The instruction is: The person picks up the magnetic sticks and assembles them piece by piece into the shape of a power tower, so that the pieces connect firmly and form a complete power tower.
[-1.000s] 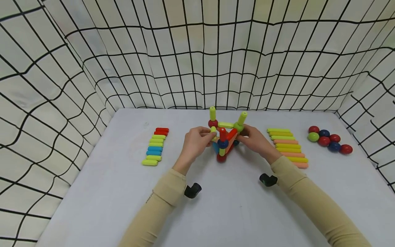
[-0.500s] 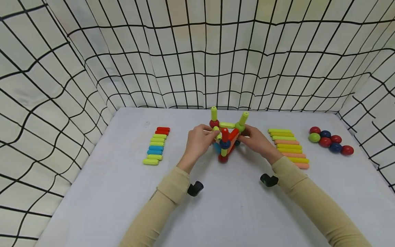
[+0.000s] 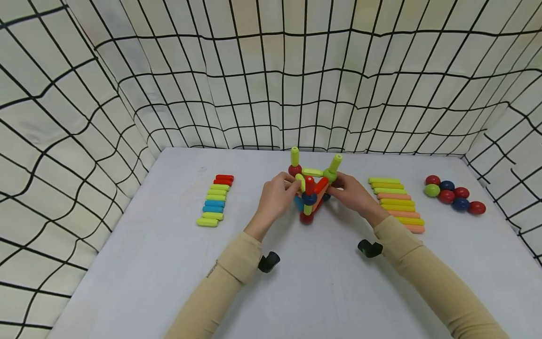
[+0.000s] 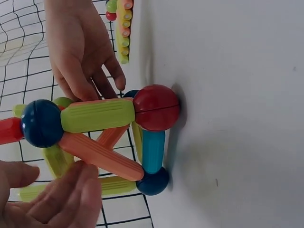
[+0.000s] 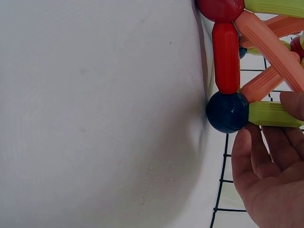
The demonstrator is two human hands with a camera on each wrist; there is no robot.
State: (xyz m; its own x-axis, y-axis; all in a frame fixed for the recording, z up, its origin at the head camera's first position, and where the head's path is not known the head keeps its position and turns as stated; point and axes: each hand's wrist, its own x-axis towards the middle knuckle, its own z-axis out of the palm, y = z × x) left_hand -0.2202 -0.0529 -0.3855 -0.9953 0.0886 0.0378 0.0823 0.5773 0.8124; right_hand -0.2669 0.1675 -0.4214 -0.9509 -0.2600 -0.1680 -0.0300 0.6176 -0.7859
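Observation:
A frame of magnetic building sticks and balls stands on the table, its red ball (image 4: 157, 108) and blue ball (image 4: 153, 181) low against the white surface. My left hand (image 3: 276, 195) is at its left side; in the left wrist view thumb and fingers (image 4: 85, 190) stand apart around a yellow-green stick (image 3: 300, 181), with a gap beside the thumb. On the right side my right hand (image 3: 352, 192) holds another yellow-green stick (image 5: 270, 114), thumb over it and fingers behind, beside a dark blue ball (image 5: 228, 111). Two yellow-green sticks (image 3: 295, 157) point upward at the back.
Red, yellow-green and blue short sticks (image 3: 213, 203) lie in a column at left. Longer yellow and orange sticks (image 3: 395, 201) lie in a row at right, with several loose balls (image 3: 446, 196) beyond. Black netting (image 3: 271, 74) surrounds the table's back and sides.
The yellow-green stick by my left hand has tilted and shifted toward the dark blue ball at the front. My left hand has moved slightly right; my right hand stays at the frame.

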